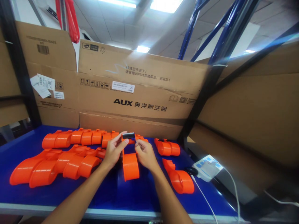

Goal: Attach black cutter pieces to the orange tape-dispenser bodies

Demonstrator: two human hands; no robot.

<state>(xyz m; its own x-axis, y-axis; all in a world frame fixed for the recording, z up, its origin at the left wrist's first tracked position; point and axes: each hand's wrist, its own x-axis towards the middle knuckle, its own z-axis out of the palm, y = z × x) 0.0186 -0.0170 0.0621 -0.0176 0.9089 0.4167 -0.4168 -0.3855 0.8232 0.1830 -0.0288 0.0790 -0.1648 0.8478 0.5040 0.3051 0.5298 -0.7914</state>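
Note:
Near the middle of the blue table, my left hand (115, 150) is closed on the left side of an orange plastic part (130, 166), its thumb near a black cylindrical piece (128, 136) at the part's top. The part has a wide curved ring at its lower end. My right hand (145, 152) pinches at the right side of the black piece, where a small dark blue bit shows; its fingertips partly hide what they hold. Two rows of similar orange parts (67, 163) lie to the left of my hands.
More orange parts (183, 182) lie on the right of the blue table (107, 194). Beside them are a black object (192, 171) and a white power strip (207, 168) with white cables. A cardboard panel (140, 93) stands behind, between dark posts.

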